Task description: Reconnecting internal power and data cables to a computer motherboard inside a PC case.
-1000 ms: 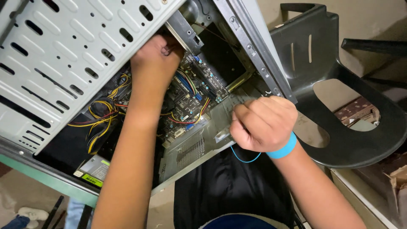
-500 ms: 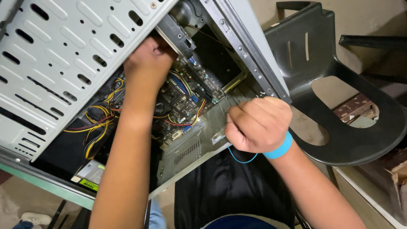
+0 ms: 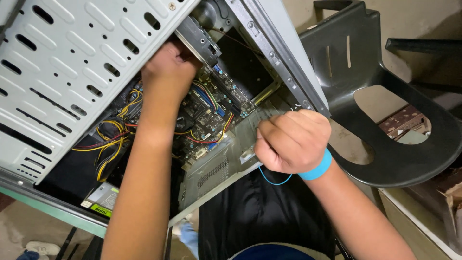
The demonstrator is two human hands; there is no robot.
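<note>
Left hand (image 3: 168,70) has pushed deeper inside the case (image 3: 72,72); right hand (image 3: 293,142) grips its rear edge.

A dark grey plastic chair (image 3: 385,144) stands to the right. A white shoe (image 3: 41,248) lies on the floor at lower left. Brown cardboard (image 3: 450,192) shows at the right edge.

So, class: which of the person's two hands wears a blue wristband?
The right hand, fisted at the computer case's rear edge; the left hand, reaching inside, has a bare wrist.
</note>
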